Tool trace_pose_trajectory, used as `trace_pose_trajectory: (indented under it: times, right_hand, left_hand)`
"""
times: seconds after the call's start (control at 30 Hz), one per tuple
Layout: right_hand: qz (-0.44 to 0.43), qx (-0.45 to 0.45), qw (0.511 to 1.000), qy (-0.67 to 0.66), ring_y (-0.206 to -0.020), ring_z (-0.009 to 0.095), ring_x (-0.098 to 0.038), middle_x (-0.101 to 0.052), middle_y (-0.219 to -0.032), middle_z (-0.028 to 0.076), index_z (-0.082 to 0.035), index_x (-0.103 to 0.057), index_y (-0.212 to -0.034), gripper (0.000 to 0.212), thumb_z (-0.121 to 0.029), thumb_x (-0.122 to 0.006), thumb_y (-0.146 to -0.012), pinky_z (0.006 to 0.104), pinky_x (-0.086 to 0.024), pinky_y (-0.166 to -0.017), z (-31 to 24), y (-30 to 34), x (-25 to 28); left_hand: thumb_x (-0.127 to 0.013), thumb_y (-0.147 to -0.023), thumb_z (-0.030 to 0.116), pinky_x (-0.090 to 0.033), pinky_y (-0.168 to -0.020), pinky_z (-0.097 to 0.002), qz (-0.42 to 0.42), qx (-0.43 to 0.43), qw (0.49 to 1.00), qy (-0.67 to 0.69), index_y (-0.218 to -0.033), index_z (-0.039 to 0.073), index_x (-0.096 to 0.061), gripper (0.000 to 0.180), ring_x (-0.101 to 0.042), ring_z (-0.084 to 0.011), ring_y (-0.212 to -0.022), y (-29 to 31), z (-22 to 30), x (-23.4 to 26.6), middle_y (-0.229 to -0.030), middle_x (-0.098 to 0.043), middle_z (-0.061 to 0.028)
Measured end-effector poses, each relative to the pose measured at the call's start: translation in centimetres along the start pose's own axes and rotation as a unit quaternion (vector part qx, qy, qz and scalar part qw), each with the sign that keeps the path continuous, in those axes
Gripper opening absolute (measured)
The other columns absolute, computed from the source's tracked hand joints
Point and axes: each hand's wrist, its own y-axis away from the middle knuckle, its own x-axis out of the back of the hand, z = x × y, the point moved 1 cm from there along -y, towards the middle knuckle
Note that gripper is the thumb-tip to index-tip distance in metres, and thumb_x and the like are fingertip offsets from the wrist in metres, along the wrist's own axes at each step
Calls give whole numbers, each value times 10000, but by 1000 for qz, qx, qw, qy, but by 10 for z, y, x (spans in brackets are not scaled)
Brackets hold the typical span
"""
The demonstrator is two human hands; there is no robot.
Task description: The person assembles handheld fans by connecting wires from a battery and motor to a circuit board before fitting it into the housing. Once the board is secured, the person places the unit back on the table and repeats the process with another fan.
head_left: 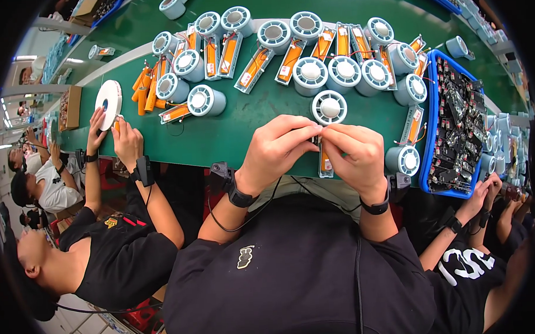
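In front of my chest lies a light blue handheld fan [329,108] with a round grey-centred head. Its open handle points toward me, and an orange battery [326,163] shows in it. My left hand [281,147] and my right hand [356,154] meet over the joint of head and handle. Both are closed, thumbs and fingertips pinched together and nearly touching. Whatever sits between the fingertips is too small and covered to name. The hands hide part of the handle.
Several similar fans [310,76] with orange batteries and thin wires crowd the green table [242,118]. At right stands a blue bin [429,126] of small black parts [454,125]. On the left a co-worker's hands [127,142] are near a white roll [110,105] and loose batteries [150,91].
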Motion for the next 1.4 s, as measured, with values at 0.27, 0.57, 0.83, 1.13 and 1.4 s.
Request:
trace_pose_trajectory:
  times: [0.27, 0.57, 0.83, 1.13, 1.4]
  right_hand:
    - [-24, -17, 999, -36, -732, 267, -734, -765, -910, 119, -24, -749, -955, 188, 28, -757, -774, 333, -557, -634, 2, 8, -4]
    - [36, -90, 978, -187, -589, 176, -680, -754, -849, 119, 7, -741, -1022, 195, 29, -745, -828, 275, -476, -507, -5, 17, -13]
    - [25, -177, 957, -230, -619, 64, -594, -734, -886, 76, 38, -744, -1005, 112, 32, -720, -896, 215, -457, -552, -6, 16, -4]
    - [-30, -60, 997, -47, -652, 75, -599, -719, -984, 101, 6, -722, -1012, 178, 66, -751, -848, 217, -463, -572, 0, 14, -4]
    - [55, -207, 958, -192, -694, 86, -632, -744, -964, 106, 26, -721, -944, 121, 85, -750, -842, 230, -483, -584, 2, 24, -17]
  left_hand:
    - [-867, -703, 19, -601, -773, -339, 15, 19, 999, 25, -1103, 35, -740, 420, -719, -255, -928, 10, 0, -5, -1076, -719, -113]
    - [-880, -701, 20, -628, -799, -365, 99, -92, 990, -47, -1060, 2, -744, 385, -744, -280, -899, 12, -3, -17, -1013, -729, -121]
    - [-851, -758, 52, -620, -786, -369, 112, -55, 990, -63, -1081, 12, -737, 344, -734, -283, -885, 5, 8, -22, -1030, -729, -117]
    - [-829, -765, -2, -594, -767, -330, 89, 156, 984, -2, -1136, 24, -738, 383, -721, -274, -877, 3, 4, -4, -1035, -707, -124]
    - [-811, -770, -21, -605, -769, -322, -89, -25, 984, -151, -1154, 41, -733, 397, -725, -298, -911, 3, 5, 19, -1101, -708, -117]
